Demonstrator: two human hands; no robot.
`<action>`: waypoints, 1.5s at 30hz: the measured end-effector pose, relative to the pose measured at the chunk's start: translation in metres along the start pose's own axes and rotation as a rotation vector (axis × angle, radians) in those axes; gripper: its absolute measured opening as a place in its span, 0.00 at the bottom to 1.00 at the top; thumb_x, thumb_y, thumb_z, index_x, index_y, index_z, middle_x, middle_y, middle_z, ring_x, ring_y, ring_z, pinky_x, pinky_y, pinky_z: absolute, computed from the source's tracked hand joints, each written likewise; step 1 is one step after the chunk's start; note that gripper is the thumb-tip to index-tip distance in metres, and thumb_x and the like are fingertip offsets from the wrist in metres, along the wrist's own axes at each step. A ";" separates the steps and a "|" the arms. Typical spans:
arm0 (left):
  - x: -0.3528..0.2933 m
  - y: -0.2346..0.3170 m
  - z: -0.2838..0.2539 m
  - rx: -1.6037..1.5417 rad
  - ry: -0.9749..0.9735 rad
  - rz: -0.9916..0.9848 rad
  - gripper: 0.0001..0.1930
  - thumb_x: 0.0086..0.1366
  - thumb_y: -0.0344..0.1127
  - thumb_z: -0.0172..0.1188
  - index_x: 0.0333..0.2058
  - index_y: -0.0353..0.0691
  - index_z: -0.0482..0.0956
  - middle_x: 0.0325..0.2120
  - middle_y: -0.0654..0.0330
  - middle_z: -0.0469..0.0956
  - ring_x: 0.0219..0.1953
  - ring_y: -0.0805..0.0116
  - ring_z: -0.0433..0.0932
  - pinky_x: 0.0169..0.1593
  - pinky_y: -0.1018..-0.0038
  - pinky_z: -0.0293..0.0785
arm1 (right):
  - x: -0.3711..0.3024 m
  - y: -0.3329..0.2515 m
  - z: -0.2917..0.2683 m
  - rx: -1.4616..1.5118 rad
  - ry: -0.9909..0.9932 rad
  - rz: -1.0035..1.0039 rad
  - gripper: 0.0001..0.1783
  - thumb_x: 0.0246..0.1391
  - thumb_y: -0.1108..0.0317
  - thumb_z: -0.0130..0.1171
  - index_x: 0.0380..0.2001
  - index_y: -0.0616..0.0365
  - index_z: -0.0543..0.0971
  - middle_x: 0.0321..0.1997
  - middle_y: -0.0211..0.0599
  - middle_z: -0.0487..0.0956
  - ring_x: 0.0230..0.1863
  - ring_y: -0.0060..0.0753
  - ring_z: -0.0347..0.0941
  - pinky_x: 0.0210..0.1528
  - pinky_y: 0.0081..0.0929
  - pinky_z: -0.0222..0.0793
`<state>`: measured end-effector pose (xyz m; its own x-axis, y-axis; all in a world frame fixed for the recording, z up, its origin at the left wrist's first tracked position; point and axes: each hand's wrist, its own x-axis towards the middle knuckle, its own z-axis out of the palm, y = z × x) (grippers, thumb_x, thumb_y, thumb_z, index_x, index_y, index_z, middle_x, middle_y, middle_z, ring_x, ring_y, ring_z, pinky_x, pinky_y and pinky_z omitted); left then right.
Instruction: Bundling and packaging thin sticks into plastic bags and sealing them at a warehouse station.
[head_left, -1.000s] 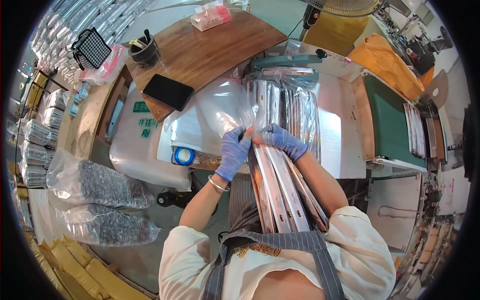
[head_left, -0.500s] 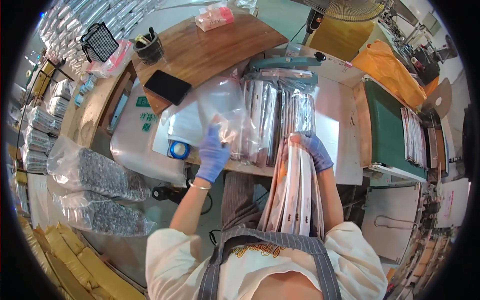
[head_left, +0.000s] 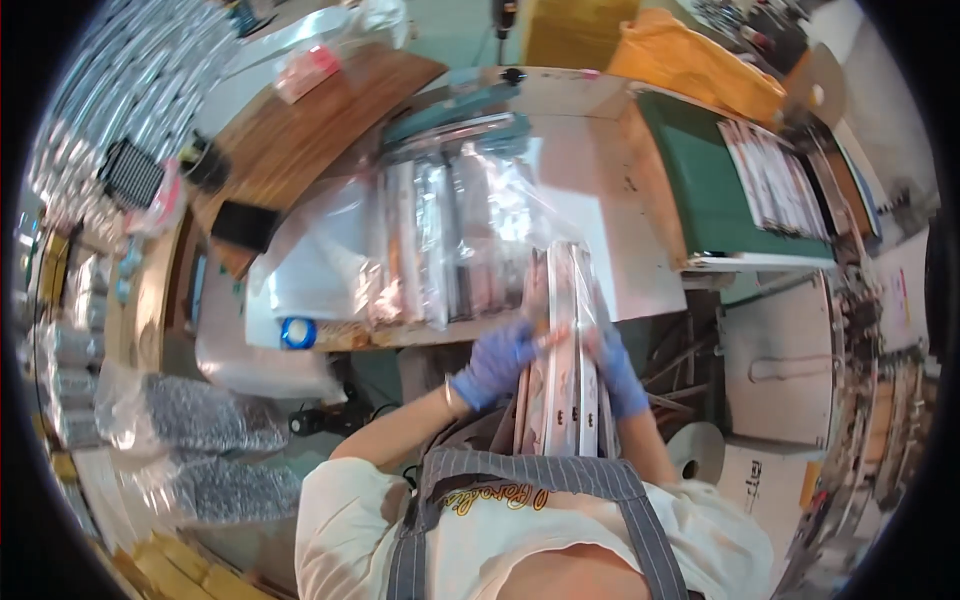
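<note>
A long bundle of printed, folded paper sheets (head_left: 566,395) stands tilted against my apron, its far end reaching over the table's front edge. My left hand (head_left: 495,362), in a thin blue-purple glove with bare fingertips, grips the bundle's left side. On the opposite side my right hand (head_left: 620,375), gloved alike, closes round it. Clear plastic film glints along the bundle's far part; whether it wraps all round I cannot tell. Beyond the hands, plastic-covered bundles (head_left: 425,240) lie side by side on the white table, with a stack of clear bags (head_left: 315,265) to their left.
A blue tape roll (head_left: 298,333) sits at the table's front edge. A dark phone (head_left: 245,226) lies on the wooden board (head_left: 320,115). To the right, more printed sheets (head_left: 770,185) rest on a green surface (head_left: 680,150). Filled plastic bags (head_left: 210,410) stand at the lower left.
My left hand has moved from the clear bags to the bundle's left side. The bundle's far end has risen, and my right hand has slid nearer to me. The view has turned right.
</note>
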<state>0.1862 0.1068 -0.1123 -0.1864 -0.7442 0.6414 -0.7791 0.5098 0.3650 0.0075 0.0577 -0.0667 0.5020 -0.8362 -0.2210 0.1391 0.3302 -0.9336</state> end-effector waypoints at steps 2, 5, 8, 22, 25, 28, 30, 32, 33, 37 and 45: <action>-0.005 0.038 0.001 -0.148 -0.266 0.018 0.33 0.53 0.28 0.49 0.58 0.64 0.58 0.57 0.53 0.59 0.19 0.64 0.74 0.19 0.72 0.70 | -0.057 0.077 -0.071 -0.242 0.047 -0.129 0.31 0.55 0.55 0.47 0.56 0.64 0.61 0.53 0.40 0.67 0.51 0.30 0.64 0.54 0.26 0.59; 0.005 0.044 -0.007 -0.352 -0.500 0.134 0.31 0.55 0.30 0.48 0.58 0.62 0.56 0.55 0.54 0.61 0.15 0.66 0.73 0.18 0.74 0.71 | -0.098 0.028 -0.040 0.279 0.237 0.197 0.30 0.56 0.51 0.45 0.54 0.63 0.64 0.50 0.39 0.70 0.49 0.32 0.67 0.50 0.28 0.63; 0.046 -0.007 0.001 -0.222 -0.266 0.252 0.27 0.52 0.32 0.57 0.53 0.51 0.65 0.44 0.53 0.72 0.27 0.60 0.76 0.28 0.71 0.75 | -0.080 -0.025 -0.051 0.068 0.196 0.028 0.24 0.53 0.56 0.48 0.47 0.63 0.68 0.43 0.41 0.72 0.42 0.35 0.69 0.43 0.32 0.66; 0.288 -0.034 -0.058 -0.010 -0.205 -0.160 0.04 0.49 0.22 0.52 0.21 0.37 0.74 0.15 0.57 0.74 0.19 0.71 0.76 0.24 0.75 0.71 | 0.050 -0.242 -0.079 -1.374 0.154 -0.783 0.05 0.39 0.73 0.57 0.23 0.58 0.72 0.23 0.37 0.71 0.27 0.42 0.69 0.33 0.32 0.66; 0.288 -0.014 -0.041 -0.765 -0.017 -0.635 0.06 0.54 0.25 0.51 0.20 0.34 0.75 0.12 0.63 0.73 0.13 0.77 0.72 0.19 0.80 0.69 | 0.053 -0.211 -0.024 -1.612 0.538 -1.048 0.16 0.38 0.66 0.60 0.33 0.60 0.70 0.36 0.42 0.71 0.40 0.46 0.67 0.45 0.43 0.60; 0.273 -0.003 -0.031 -0.881 0.032 -0.576 0.06 0.54 0.25 0.51 0.20 0.34 0.74 0.14 0.62 0.73 0.15 0.79 0.72 0.20 0.83 0.67 | 0.089 -0.179 -0.034 -1.832 0.629 -1.086 0.15 0.39 0.67 0.60 0.31 0.59 0.71 0.31 0.40 0.71 0.34 0.47 0.69 0.40 0.40 0.64; 0.238 -0.033 -0.006 -0.687 0.221 -0.175 0.13 0.51 0.30 0.60 0.37 0.38 0.72 0.33 0.60 0.74 0.33 0.80 0.71 0.31 0.85 0.68 | 0.110 -0.171 -0.046 -1.626 0.499 -1.156 0.12 0.41 0.67 0.59 0.30 0.58 0.71 0.27 0.41 0.70 0.29 0.47 0.68 0.34 0.37 0.65; 0.202 -0.024 0.032 -1.510 0.123 -0.473 0.48 0.37 0.33 0.73 0.56 0.42 0.52 0.40 0.64 0.71 0.38 0.77 0.71 0.40 0.79 0.71 | 0.135 -0.180 -0.043 -1.409 0.367 -1.221 0.09 0.42 0.67 0.58 0.28 0.58 0.71 0.22 0.42 0.70 0.25 0.47 0.68 0.29 0.35 0.65; 0.186 -0.043 0.055 -1.367 0.091 -0.437 0.42 0.38 0.31 0.73 0.53 0.41 0.59 0.40 0.64 0.71 0.38 0.76 0.71 0.40 0.77 0.72 | 0.151 -0.188 -0.027 -1.381 0.240 -1.219 0.07 0.44 0.68 0.57 0.26 0.58 0.71 0.20 0.44 0.69 0.22 0.47 0.68 0.25 0.34 0.64; 0.196 -0.069 0.079 -1.276 0.335 -0.546 0.30 0.42 0.30 0.69 0.47 0.38 0.67 0.36 0.66 0.73 0.35 0.75 0.72 0.37 0.78 0.72 | 0.271 -0.188 -0.023 -1.233 0.346 -1.115 0.07 0.50 0.67 0.52 0.24 0.58 0.71 0.19 0.49 0.69 0.22 0.49 0.69 0.22 0.35 0.62; 0.187 -0.183 0.060 -1.416 0.364 -1.308 0.21 0.43 0.31 0.66 0.38 0.35 0.72 0.29 0.60 0.76 0.30 0.68 0.76 0.35 0.73 0.74 | 0.413 -0.133 0.065 -0.776 0.337 -0.922 0.11 0.51 0.63 0.52 0.36 0.57 0.74 0.31 0.45 0.75 0.34 0.42 0.71 0.37 0.31 0.67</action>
<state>0.2581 -0.1513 -0.1001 0.2661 -0.8732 -0.4082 0.6811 -0.1293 0.7206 0.2524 -0.3033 -0.0153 0.2263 -0.7269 0.6484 -0.2748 -0.6863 -0.6734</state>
